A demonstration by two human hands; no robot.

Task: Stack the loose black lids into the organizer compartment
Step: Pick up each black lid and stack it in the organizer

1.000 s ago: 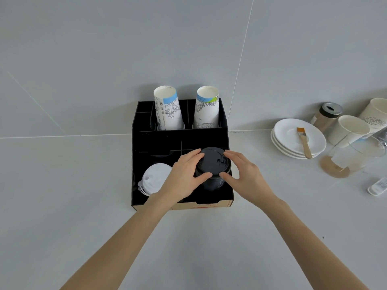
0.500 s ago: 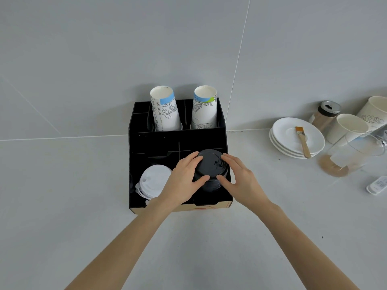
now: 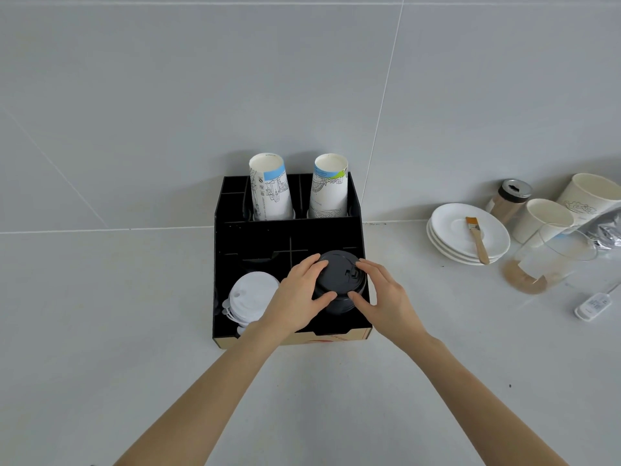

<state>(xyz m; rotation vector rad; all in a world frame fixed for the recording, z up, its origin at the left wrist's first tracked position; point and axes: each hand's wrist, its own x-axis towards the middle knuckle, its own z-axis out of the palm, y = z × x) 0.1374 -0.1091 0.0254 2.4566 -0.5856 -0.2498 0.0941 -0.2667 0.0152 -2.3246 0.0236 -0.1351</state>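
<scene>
With left hand (image 3: pixel 295 297) and right hand (image 3: pixel 386 297) clasping the black lid stack (image 3: pixel 339 284) in the organizer (image 3: pixel 285 237) front-right compartment: press down evenly, keep rims level, avoid snagging divider walls.

No text or label is sharp enough to read.

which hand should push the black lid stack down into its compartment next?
Probably right. The right hand is beside the black lid stack over the organizer's right edge; the left hand reaches across the white lids.
</scene>
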